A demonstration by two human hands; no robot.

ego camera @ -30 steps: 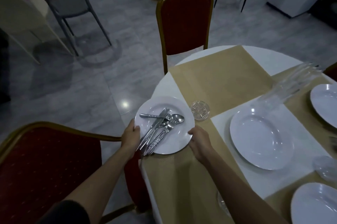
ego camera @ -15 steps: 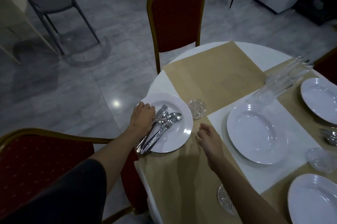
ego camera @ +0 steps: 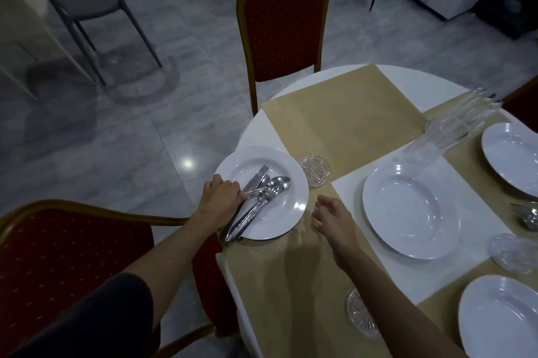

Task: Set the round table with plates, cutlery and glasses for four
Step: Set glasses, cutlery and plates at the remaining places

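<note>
A white plate [ego camera: 286,213] sits at the round table's [ego camera: 253,136] left edge, overhanging it a little. On it lies a bundle of cutlery [ego camera: 256,206]: a knife, spoons and forks. My left hand [ego camera: 221,199] pinches a piece of the cutlery near the plate's left rim. My right hand [ego camera: 333,219] hovers over the beige placemat [ego camera: 343,122] just right of the plate, fingers relaxed and holding nothing. A small glass coaster [ego camera: 315,169] stands beside the plate. Three more white plates [ego camera: 410,212] lie to the right.
A stack of clear glasses [ego camera: 460,122] lies tipped on the table at the back right. More glassware [ego camera: 512,253] and cutlery [ego camera: 527,218] sit at the right edge; another glass coaster [ego camera: 359,314] is under my right arm. Red chairs [ego camera: 283,23] stand at the left and rear.
My left hand left the plate's rim and moved onto the cutlery, pinching a piece. My right hand let go of the plate and drew back to the right.
</note>
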